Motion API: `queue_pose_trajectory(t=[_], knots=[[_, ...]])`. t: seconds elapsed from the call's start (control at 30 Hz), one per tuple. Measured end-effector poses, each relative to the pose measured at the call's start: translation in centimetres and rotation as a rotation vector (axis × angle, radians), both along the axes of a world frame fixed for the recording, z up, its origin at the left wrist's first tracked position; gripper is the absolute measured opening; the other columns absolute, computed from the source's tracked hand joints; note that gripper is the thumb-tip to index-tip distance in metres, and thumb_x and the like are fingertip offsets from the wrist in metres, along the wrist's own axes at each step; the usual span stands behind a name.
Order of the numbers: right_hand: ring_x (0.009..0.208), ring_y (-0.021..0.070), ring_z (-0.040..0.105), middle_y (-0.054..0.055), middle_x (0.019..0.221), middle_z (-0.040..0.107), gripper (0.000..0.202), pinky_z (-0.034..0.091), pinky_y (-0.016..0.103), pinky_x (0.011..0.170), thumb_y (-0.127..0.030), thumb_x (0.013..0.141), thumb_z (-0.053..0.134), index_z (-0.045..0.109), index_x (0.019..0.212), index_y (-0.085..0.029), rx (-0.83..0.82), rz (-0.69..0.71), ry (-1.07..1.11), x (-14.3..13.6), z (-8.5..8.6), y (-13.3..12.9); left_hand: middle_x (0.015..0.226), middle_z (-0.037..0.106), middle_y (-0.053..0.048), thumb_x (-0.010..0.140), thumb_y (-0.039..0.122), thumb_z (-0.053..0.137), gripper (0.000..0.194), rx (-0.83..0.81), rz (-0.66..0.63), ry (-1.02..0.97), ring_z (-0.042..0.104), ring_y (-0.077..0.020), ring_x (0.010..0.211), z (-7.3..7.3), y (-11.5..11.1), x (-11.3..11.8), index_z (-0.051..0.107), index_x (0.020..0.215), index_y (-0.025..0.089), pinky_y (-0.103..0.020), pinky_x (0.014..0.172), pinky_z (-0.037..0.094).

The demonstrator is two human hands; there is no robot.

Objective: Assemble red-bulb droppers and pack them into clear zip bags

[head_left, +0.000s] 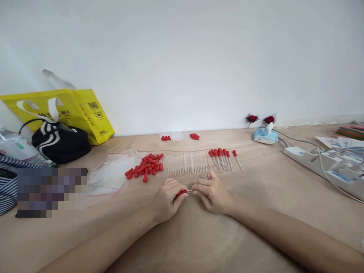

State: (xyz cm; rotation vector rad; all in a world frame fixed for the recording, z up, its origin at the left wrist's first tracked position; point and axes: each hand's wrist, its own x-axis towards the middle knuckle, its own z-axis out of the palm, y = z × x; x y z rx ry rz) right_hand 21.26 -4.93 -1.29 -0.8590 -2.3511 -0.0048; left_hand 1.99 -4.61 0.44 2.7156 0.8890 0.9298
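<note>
A: Head view, the only one. What occupies the centre?

B: Two bare hands above the table [270,193], facing each other. The left hand [170,197] grasps a red rubber bulb [181,193] between thumb and fingers. The right hand [212,193] pinches a slender clear tube [190,191], most of it hidden by the fingers.

A: And the governing relation?

B: Alignment, in my judgement. The bulb lies to the left, the tube to the right, and their long axes form nearly one line running crosswise to the person. The meeting point sits in the narrow gap between the two sets of fingertips, a little closer to the left ones. How deeply the tube enters the bulb is too small to tell.

A: The surroundings?

B: Beyond the left hand, a heap of loose red bulbs [146,167], lying in mixed directions; left of it, flat clear plastic bags [109,174]. Directly beyond the gap, a row of bare clear tubes [186,163], side by side, long axes pointing toward the wall [182,68]. Beyond the right hand, a cluster of bulb-topped droppers [220,152], red ends wallward, with a single dropper [234,154] set apart at the right.

A: Which hand is nearer to which group?

B: The left to the heap, the right to the droppers; the row spans the space between.
</note>
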Motion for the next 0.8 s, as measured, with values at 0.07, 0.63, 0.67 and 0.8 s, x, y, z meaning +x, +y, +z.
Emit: queue_pose_trajectory(t=[0.07,0.63,0.67,0.8], knots=[[0.061,0.0118,0.047,0.001,0.070,0.060,0.021,0.022,0.030,0.064,-0.018,0.085,0.038,0.059,0.084,-0.018,-0.019,0.003,-0.005,0.0,0.0,0.1,0.067,0.061,-0.003,0.085,0.022,0.042,0.018,-0.010,-0.004,0.009,0.053,-0.0145,0.065,0.0,0.1,0.0,0.056,0.076,0.017,-0.030,0.069,0.039],[0.076,0.0193,0.055,0.007,0.084,0.064,0.022,0.033,0.030,0.067,-0.025,0.081,0.044,0.063,0.091,-0.019,-0.064,-0.724,0.225,6.3,1.7,4.7,0.099,0.057,-0.007,0.079,0.027,0.051,0.032,-0.031,0.362,0.029,0.051,-0.0226,0.093,-0.2,1.3,-1.8,0.047,0.110,0.019,-0.040,0.083,0.037],[0.074,0.0196,0.056,0.006,0.081,0.065,0.023,0.034,0.030,0.065,-0.027,0.080,0.044,0.062,0.094,-0.019,-0.148,-0.838,0.253,7.1,1.8,5.2,0.098,0.057,-0.006,0.079,0.026,0.051,0.029,-0.039,0.361,0.038,0.052,-0.0226,0.092,-0.2,1.4,-1.9,0.048,0.107,0.019,-0.040,0.082,0.037],[0.076,0.0228,0.059,0.007,0.078,0.066,0.026,0.036,0.030,0.064,-0.029,0.078,0.045,0.061,0.095,-0.018,-0.351,-1.107,0.231,8.9,1.6,6.6,0.097,0.057,-0.005,0.079,0.025,0.051,0.022,-0.058,0.343,0.065,0.051,-0.0228,0.093,-0.2,1.6,-2.0,0.052,0.101,0.020,-0.041,0.082,0.037]])
